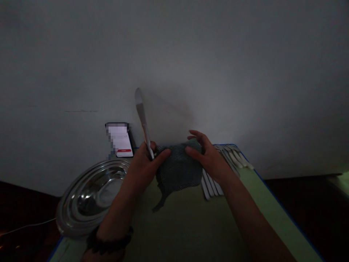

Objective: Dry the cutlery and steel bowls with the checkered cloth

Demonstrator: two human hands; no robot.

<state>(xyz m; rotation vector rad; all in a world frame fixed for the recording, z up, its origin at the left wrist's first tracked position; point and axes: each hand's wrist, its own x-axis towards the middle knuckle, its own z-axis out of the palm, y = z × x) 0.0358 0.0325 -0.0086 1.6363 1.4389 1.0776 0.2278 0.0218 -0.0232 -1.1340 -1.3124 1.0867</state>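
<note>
A silver table knife (141, 113) stands nearly upright in my left hand (141, 165), tilted a little to the left with its blunt, rounded end up. The same hand also pinches the left edge of a grey-green cloth (180, 169) under its thumb. My right hand (211, 160) grips the cloth's right side, thumb on the near face and some fingers raised behind it. The cloth hangs spread between both hands above the table, one corner drooping at the lower left. Under my right hand and forearm lie several metal cutlery pieces (211, 187), partly hidden.
A shiny steel basin (79, 203) stands on the table's left side. Behind it a phone (121, 140) with a lit screen leans near the wall (218, 72). Several pale-handled utensils (240, 159) lie at the back right. The pale green table (191, 225) has a blue edge.
</note>
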